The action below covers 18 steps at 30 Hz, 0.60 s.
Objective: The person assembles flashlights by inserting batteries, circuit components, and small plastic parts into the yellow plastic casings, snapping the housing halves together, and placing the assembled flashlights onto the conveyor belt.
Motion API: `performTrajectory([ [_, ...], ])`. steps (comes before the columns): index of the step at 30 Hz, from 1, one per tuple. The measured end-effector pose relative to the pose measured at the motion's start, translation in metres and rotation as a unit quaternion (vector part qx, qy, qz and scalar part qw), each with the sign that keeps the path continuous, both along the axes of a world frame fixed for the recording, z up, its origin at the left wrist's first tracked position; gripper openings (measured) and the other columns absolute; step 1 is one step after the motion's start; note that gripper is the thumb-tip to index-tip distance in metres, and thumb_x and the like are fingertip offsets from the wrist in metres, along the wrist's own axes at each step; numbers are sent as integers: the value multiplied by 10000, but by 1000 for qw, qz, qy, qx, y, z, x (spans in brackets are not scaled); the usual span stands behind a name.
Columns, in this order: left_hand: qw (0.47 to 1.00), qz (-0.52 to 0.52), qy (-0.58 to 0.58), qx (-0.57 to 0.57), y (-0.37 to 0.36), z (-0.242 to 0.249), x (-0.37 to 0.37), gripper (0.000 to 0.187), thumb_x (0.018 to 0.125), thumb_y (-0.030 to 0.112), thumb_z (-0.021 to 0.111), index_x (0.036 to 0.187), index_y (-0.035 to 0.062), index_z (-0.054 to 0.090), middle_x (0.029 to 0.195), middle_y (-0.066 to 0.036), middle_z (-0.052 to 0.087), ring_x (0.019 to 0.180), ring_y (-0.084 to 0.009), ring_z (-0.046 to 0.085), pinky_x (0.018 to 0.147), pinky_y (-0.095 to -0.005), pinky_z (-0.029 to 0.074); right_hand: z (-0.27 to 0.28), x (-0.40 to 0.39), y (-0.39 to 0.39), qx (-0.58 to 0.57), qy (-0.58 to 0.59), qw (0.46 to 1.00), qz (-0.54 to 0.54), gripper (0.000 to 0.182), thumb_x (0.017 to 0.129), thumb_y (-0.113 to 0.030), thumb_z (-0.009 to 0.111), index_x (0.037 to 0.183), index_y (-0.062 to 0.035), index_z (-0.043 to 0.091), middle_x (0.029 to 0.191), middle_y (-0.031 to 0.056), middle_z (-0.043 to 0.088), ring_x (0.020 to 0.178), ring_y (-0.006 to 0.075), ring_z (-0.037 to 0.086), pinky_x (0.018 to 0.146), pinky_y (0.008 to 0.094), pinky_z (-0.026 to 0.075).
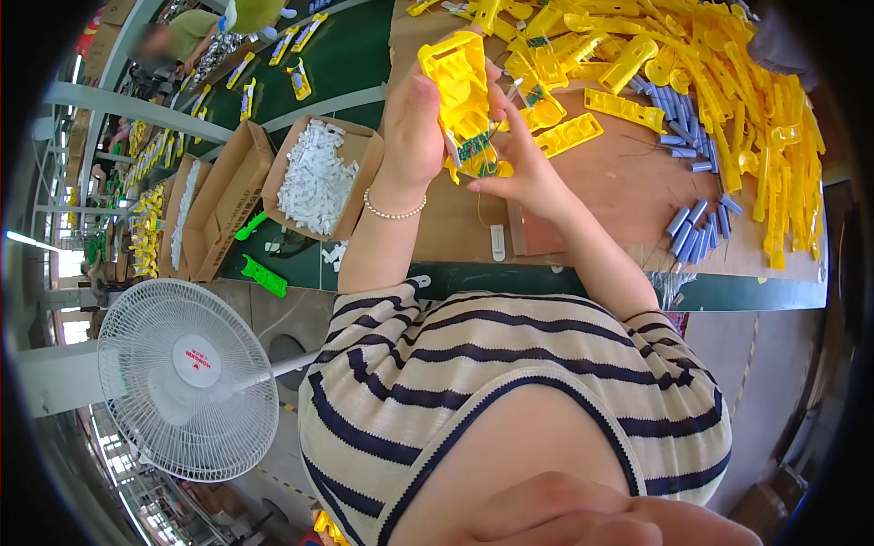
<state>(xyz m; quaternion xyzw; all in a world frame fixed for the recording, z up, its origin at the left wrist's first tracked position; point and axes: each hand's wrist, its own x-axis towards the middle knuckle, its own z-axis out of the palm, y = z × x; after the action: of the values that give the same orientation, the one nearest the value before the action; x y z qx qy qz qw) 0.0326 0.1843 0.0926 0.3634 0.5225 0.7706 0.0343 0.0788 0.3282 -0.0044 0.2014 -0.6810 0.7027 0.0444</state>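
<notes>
My left hand (414,127) is wrapped around a yellow plastic housing (455,82), held up above the table with its hollow side showing. At the housing's lower end sits a green circuit board (473,147) with thin wires. My right hand (523,168) has its thumb and fingers closed about the board's edge; the exact fingertip contact is partly hidden. A thin wire dangles below the board. Just behind my right hand, another yellow housing (569,136) lies on the brown board.
A large heap of yellow housings (719,82) covers the right side, beside blue cylinders (696,232) with wire leads. Left stand a carton of small white parts (314,177) and green plastic pieces (264,276). A white fan (188,378) stands lower left. A co-worker (187,41) sits across.
</notes>
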Motion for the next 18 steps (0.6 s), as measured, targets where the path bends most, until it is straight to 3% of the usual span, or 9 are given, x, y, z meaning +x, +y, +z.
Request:
performTrajectory([
  [2, 1000, 26, 4, 8, -2, 0, -2, 821, 878, 644, 421, 1368, -10, 341, 1026, -102, 574, 821, -205, 613, 709, -347, 524, -3, 0, -2, -31, -89, 991, 101, 959, 723, -87, 784, 1461, -40, 173, 1087, 161, 647, 1093, 195, 574, 933, 320, 431],
  [3, 999, 43, 5, 14, -4, 0, -4, 817, 881, 641, 419, 1367, -11, 341, 1023, -104, 573, 820, -206, 613, 708, -347, 523, -2, 4, 0, 48, -78, 990, 107, 863, 768, -39, 728, 1459, -47, 211, 980, 119, 682, 959, 130, 613, 879, 276, 450],
  [6, 994, 106, 41, 8, -13, -2, -11, 738, 919, 585, 404, 1344, -18, 376, 1039, -119, 576, 822, -202, 618, 713, -333, 523, 9, 18, 4, 23, -197, 957, 214, 849, 808, -4, 666, 1483, -76, 156, 885, 62, 660, 978, 115, 589, 801, 237, 453],
  [11, 987, 159, 30, -4, -27, -14, -15, 631, 968, 505, 373, 1322, -15, 420, 1032, -127, 588, 809, -189, 626, 719, -316, 525, 23, 42, 23, -11, -178, 970, 166, 803, 814, 15, 663, 1471, -74, 211, 832, 97, 665, 801, 123, 638, 725, 241, 486],
  [16, 986, 139, -92, 23, -26, -39, -6, 626, 976, 505, 346, 1349, 5, 397, 1043, -114, 576, 821, -186, 618, 713, -318, 522, 45, 58, 43, -82, -163, 966, 185, 768, 809, 13, 685, 1449, -54, 266, 804, 108, 675, 732, 121, 649, 654, 235, 504],
  [17, 983, 127, -128, 41, -24, -44, -1, 626, 976, 507, 342, 1355, 11, 391, 1049, -112, 572, 829, -185, 617, 717, -318, 522, 46, 60, 41, -69, -88, 979, 168, 599, 835, -39, 677, 1367, -8, 402, 810, 128, 678, 712, 128, 652, 623, 223, 501],
  [18, 978, 115, -164, 58, -21, -50, 2, 626, 976, 508, 338, 1361, 17, 385, 1055, -109, 568, 837, -184, 615, 720, -318, 523, 41, 57, 42, -83, -42, 975, 200, 525, 855, -55, 652, 1329, 9, 436, 828, 137, 679, 699, 131, 653, 608, 219, 501],
])
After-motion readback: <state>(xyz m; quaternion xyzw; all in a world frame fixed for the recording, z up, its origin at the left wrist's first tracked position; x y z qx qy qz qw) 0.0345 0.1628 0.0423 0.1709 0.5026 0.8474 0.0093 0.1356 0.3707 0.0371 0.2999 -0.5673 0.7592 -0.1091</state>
